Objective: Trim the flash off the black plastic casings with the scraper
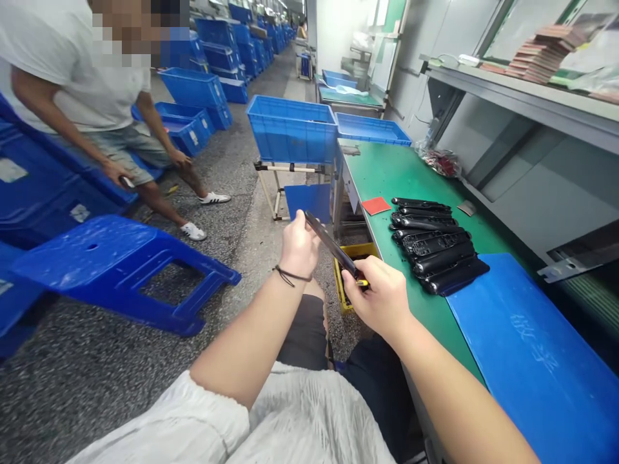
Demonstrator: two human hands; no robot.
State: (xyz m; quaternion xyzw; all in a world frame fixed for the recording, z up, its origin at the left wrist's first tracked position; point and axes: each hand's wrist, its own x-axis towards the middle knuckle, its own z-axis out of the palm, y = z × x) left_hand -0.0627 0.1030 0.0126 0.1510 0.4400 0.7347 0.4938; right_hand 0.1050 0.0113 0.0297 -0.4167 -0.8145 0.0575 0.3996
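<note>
A long, narrow black plastic part [331, 245] slants between my two hands above my lap. My left hand [298, 248], with a dark cord around the wrist, is closed around its far end. My right hand [382, 293] is closed at its near end. A small yellow piece [362, 282] shows between the right fingers; what it belongs to is hidden. To the right, several similar black plastic parts [438, 245] lie in a row on the green tabletop [382, 167]. A red square [376, 205] lies near the table's edge.
A blue sheet [536, 348] covers the table's near right. Below the edge stands a yellow crate [344, 299]. Blue bins [293, 132] stand ahead. A blue stool [111, 264] is on the left, with a person [82, 84] beyond it. A shelf [522, 96] overhangs the table.
</note>
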